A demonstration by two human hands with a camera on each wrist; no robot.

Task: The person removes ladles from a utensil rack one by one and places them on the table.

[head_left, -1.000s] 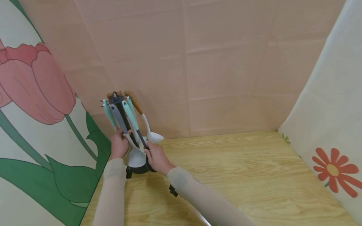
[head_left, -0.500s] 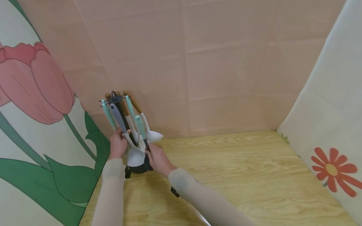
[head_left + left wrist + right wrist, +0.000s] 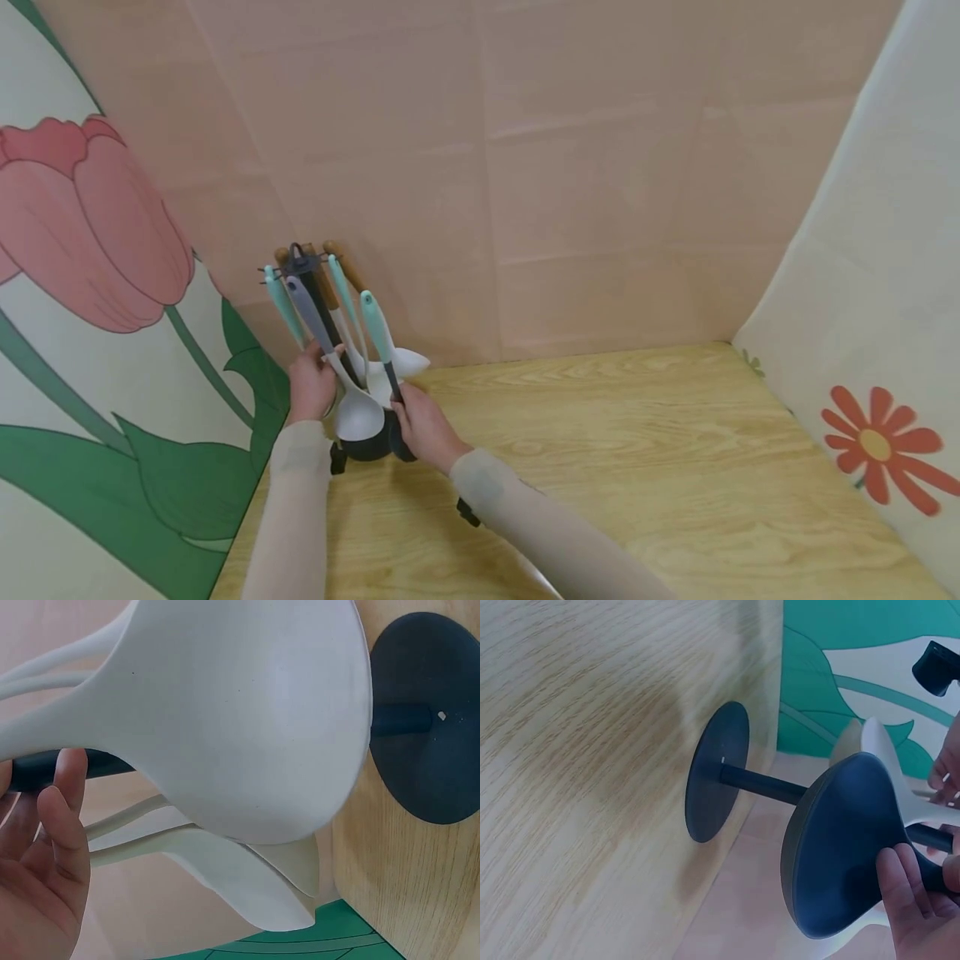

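A utensil stand [image 3: 303, 265] with a dark pole and round base [image 3: 718, 772] stands at the table's back left, hung with several kitchen tools. My left hand [image 3: 311, 387] grips its pole, as the left wrist view shows [image 3: 45, 855]. A ladle [image 3: 377, 329] with mint handle and dark bowl [image 3: 840, 840] is in my right hand [image 3: 426, 425], which grips it low on the shaft near the bowl. Its handle top is apart from the stand's hooks. A white ladle [image 3: 360, 415] with grey handle hangs in front, between my hands.
A mint-handled tool [image 3: 283, 302] hangs at the stand's left; wooden-handled white tools hang at the back, one a ladle [image 3: 408, 362]. A pinkish wall sheet [image 3: 570, 208] rises close behind. Tulip cloth [image 3: 97, 225] borders the left. The wood-grain table [image 3: 637, 467] stretches right.
The dark-bowled ladle has come off its hook, first dropping, then shifting slightly right in my right hand. My left hand keeps its grip on the pole.
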